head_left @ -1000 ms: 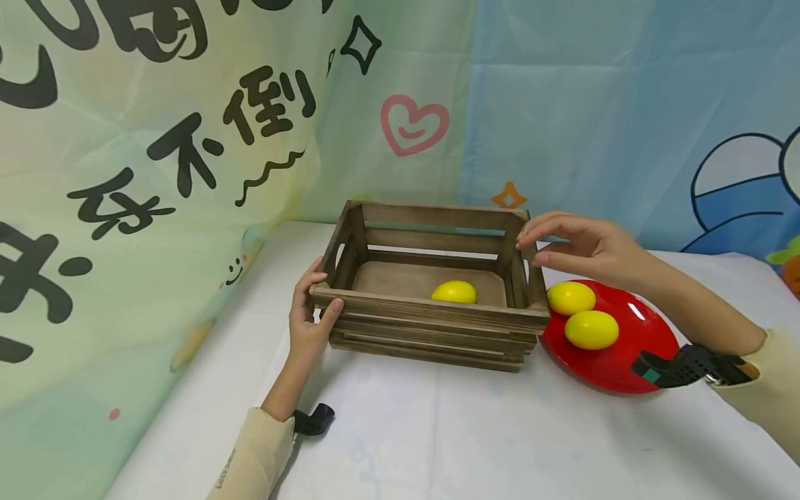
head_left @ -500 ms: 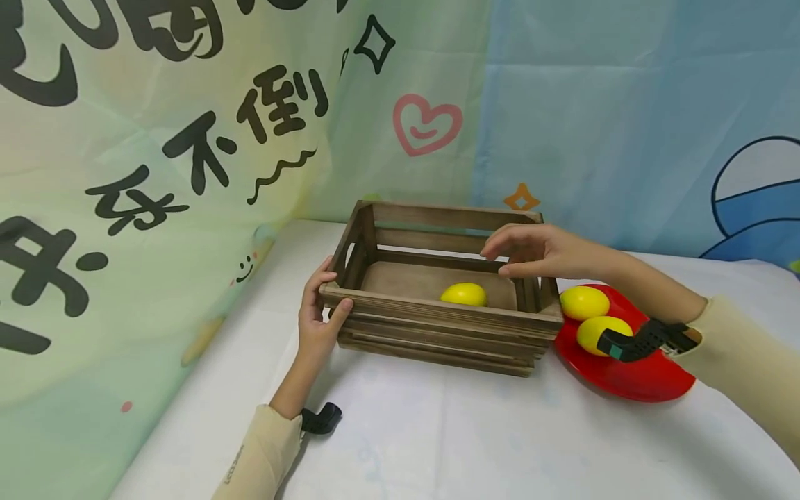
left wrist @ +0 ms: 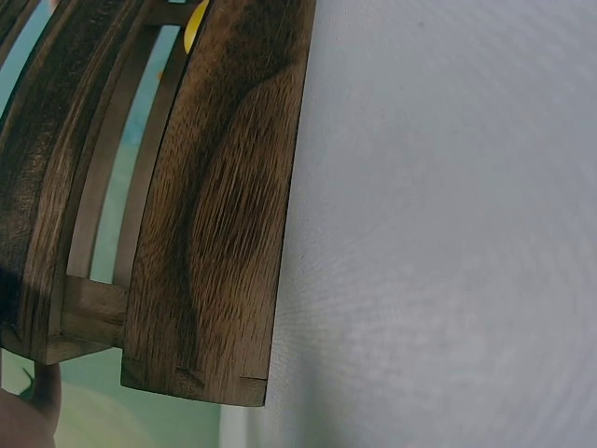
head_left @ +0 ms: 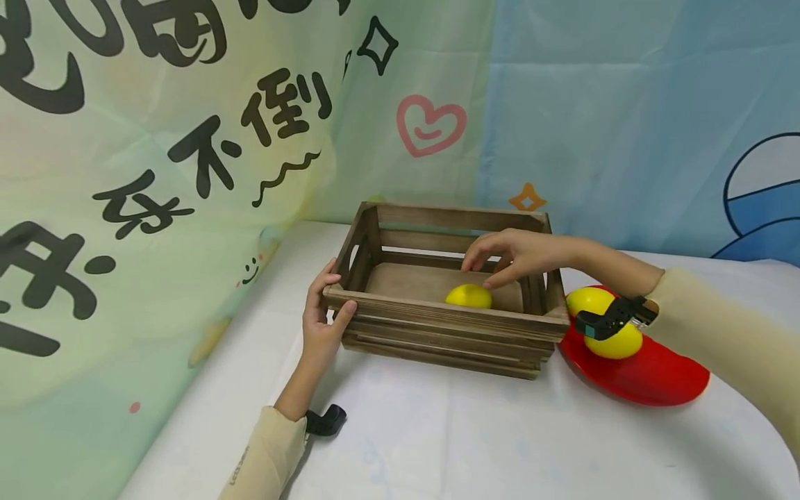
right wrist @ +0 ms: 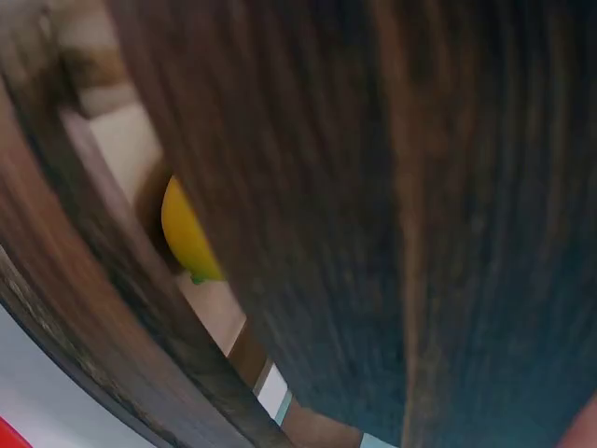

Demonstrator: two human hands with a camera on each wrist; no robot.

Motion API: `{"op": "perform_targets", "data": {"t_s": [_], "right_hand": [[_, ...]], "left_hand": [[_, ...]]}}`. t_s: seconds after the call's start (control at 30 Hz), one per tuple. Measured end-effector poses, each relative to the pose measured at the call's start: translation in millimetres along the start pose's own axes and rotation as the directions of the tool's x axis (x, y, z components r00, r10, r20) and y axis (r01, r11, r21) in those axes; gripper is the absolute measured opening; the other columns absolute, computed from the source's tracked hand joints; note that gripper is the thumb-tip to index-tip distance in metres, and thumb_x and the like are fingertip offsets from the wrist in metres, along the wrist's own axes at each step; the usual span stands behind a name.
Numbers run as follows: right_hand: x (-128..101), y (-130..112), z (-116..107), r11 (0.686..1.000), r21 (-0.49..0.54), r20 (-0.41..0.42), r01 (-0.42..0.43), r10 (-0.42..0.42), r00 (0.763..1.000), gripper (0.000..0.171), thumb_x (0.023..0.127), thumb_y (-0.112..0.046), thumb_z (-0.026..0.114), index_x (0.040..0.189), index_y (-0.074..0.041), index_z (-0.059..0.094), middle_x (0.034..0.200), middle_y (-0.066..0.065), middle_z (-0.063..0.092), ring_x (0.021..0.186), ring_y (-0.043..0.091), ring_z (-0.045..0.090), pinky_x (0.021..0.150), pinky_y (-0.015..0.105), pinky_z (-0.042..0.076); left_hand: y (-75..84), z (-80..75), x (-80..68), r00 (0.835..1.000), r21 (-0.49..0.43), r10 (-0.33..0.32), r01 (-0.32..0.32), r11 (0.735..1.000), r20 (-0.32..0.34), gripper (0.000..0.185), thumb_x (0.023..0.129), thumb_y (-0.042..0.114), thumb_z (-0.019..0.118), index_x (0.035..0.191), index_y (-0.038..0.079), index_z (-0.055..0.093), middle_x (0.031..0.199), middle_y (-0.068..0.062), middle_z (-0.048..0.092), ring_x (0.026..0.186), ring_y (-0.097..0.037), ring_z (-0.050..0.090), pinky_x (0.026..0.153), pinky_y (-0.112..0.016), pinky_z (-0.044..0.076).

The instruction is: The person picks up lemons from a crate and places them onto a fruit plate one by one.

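Head view | lemon long axis left-right | right hand touching

A desk under a white cloth carries a wooden crate and, touching its right end, a red plate.

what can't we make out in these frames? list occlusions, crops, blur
- Head view: whether the right hand touches the lemon in the crate; fingertips meet its top edge, contact unclear.
- Head view: the two lemons on the red plate are partly covered by the wrist strap.
- Right wrist view: the wooden crate fills the frame, blurred; no fingers seen.
- Left wrist view: the left hand is cropped at the corner.
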State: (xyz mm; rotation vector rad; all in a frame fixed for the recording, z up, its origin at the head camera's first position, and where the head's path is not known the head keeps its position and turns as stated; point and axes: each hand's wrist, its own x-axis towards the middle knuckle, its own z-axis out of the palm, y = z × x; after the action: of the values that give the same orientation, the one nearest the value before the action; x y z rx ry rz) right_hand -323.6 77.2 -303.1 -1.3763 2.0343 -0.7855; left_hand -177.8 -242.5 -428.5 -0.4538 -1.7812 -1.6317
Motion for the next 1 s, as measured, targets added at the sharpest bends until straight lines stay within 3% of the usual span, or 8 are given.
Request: {"op": "perform_targets", "data": {"t_s": [0.2,0.43,0.57,0.8,1.0], "right_hand": [[7,2,-3,0.996,0.049,0.076,-0.075,0.071,0.995,0.034,0.092,-0.012,0.068,0.124,-0.004,0.059,0.130,0.015,0.056,0.119,0.031,0.052,0.091,0.035,0.052],[15,8,-1,0.992,0.064,0.109,-0.108,0.101,0.989,0.035,0.092,-0.001,0.064,0.126,-0.004,0.058,0.134,0.016,0.053,0.125,0.041,0.046,0.093,0.038,0.051],[21,11,-1,0.991,0.053,0.116,-0.122,0.115,0.987,0.036,0.090,0.003,0.063,0.125,-0.005,0.059,0.135,0.015,0.053,0.126,0.040,0.046,0.093,0.035,0.051],[31,17,-1,0.990,0.024,0.149,-0.137,0.132,0.980,0.042,0.089,-0.001,0.068,0.129,-0.002,0.055,0.137,0.017,0.051,0.126,0.041,0.045,0.096,0.043,0.049],[37,26,4,0.991,-0.028,0.193,-0.130,0.133,0.972,0.047,0.088,-0.005,0.070,0.132,0.000,0.053,0.138,0.018,0.049,0.127,0.041,0.046,0.094,0.042,0.050]], "left_hand": [[-6.6,0.2,-1.2,1.000,-0.013,0.005,-0.005,1.000,0.012,0.053,0.093,0.031,0.067,0.124,-0.006,0.043,0.152,-0.023,0.033,0.144,-0.026,0.029,0.114,-0.034,0.028],[-5.7,0.0,-0.5,1.000,-0.001,-0.010,0.010,1.000,0.008,0.052,0.093,0.027,0.067,0.122,-0.009,0.041,0.151,-0.029,0.031,0.143,-0.022,0.031,0.114,-0.033,0.027],[-5.3,-1.5,0.5,1.000,0.002,-0.008,0.008,1.000,0.004,0.053,0.093,0.025,0.067,0.122,-0.011,0.040,0.150,-0.032,0.030,0.143,-0.022,0.032,0.113,-0.032,0.029],[-6.1,-4.0,1.0,1.000,0.007,0.008,-0.008,1.000,0.003,0.052,0.093,0.028,0.067,0.123,-0.006,0.043,0.152,-0.022,0.034,0.143,-0.024,0.031,0.113,-0.033,0.029],[-7.8,-2.8,-1.9,1.000,0.000,0.019,-0.019,1.000,0.011,0.050,0.094,0.028,0.066,0.123,-0.005,0.044,0.153,-0.020,0.035,0.143,-0.026,0.032,0.113,-0.033,0.029]]}}
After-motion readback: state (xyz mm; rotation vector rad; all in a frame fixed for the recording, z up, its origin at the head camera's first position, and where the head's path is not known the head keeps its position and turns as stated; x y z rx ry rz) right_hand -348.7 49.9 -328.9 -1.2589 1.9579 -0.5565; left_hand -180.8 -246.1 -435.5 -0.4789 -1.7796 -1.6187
